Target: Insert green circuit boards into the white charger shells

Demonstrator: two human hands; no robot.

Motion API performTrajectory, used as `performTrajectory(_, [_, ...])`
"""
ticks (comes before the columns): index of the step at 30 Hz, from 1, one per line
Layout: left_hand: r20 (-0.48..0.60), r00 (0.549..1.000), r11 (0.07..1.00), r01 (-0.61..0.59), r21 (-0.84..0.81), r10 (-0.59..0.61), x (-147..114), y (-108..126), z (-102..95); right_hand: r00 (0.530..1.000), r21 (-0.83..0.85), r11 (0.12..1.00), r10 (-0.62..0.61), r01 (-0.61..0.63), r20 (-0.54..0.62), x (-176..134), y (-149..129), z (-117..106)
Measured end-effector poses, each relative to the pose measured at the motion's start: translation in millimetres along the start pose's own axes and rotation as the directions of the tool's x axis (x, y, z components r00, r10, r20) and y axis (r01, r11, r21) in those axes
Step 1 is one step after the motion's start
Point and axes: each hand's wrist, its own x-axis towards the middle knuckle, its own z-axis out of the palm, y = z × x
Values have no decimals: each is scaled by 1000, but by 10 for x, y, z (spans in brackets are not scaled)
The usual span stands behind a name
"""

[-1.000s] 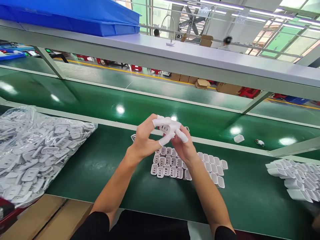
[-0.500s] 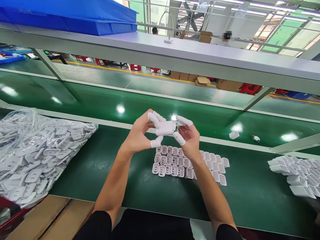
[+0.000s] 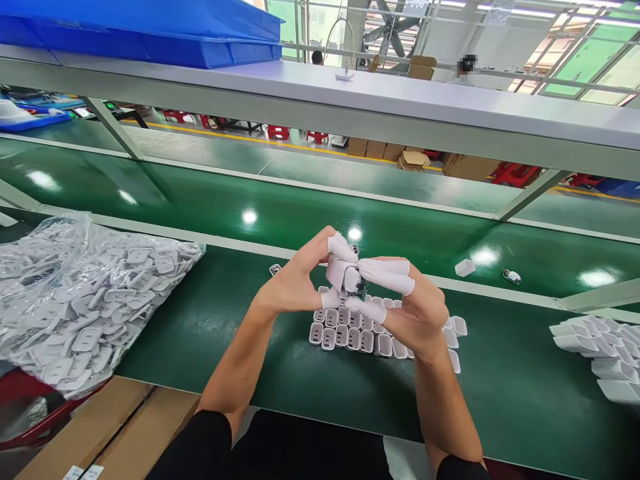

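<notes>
My left hand is closed around a small white plastic housing, thumb below and fingers above. White finger cots cover its fingertips. At the housing's open end, turned partly toward me, a circuit board with a pale part sticks out. My right hand, also in finger cots, pinches at this end, fingers over the top and thumb underneath. How deep the board sits inside is hidden. Below the hands, rows of white housings stand on the green table, some with slots in their ends.
A clear bag of flat white covers lies at the left. More white housings are grouped at the right. One loose housing and a circuit board lie farther back. A shelf spans above, bearing blue trays.
The housing has been turned so its open end with the board faces more toward me. My right hand has shifted right and down around that end. The view has moved slightly.
</notes>
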Motion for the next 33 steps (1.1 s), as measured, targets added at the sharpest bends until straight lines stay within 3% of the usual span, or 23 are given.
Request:
performTrajectory(5, [13, 999, 996, -47, 75, 46, -12, -23, 150, 988, -10, 1000, -20, 19, -151, 13, 17, 9])
performTrajectory(10, [-92, 995, 981, -17, 192, 35, -56, -75, 405, 939, 28, 993, 117, -114, -323, -8, 35, 43])
performTrajectory(12, [-136, 990, 989, 50, 138, -31, -57, -85, 460, 926, 52, 984, 177, -169, -334, -21, 24, 65])
performTrajectory(15, [-87, 989, 993, 116, -31, -118, -49, -90, 452, 905, 103, 970, 242, -220, -349, -25, 19, 64])
performTrajectory(17, [-56, 986, 978, 146, -148, -156, -52, -98, 415, 925, 161, 962, 257, -219, -281, -12, 30, 16])
performTrajectory(19, [-30, 979, 933, 184, -309, -203, -71, -114, 384, 962, 231, 947, 251, -222, -107, 13, 44, -55])
performTrajectory(21, [22, 969, 843, 227, -487, -248, -98, -136, 373, 970, 268, 932, 229, -242, 79, 40, 51, -114])
performTrajectory(24, [76, 961, 750, 255, -610, -265, -118, -167, 375, 968, 279, 933, 185, -228, 170, 67, 32, -123])
performTrajectory(28, [82, 974, 765, 219, -605, -213, -68, -177, 342, 988, 333, 931, 134, -153, 78, 70, -31, -52])
performTrajectory(33, [46, 979, 768, 185, -613, -198, -13, -177, 271, 980, 320, 947, 83, -22, -178, 45, -107, -20])
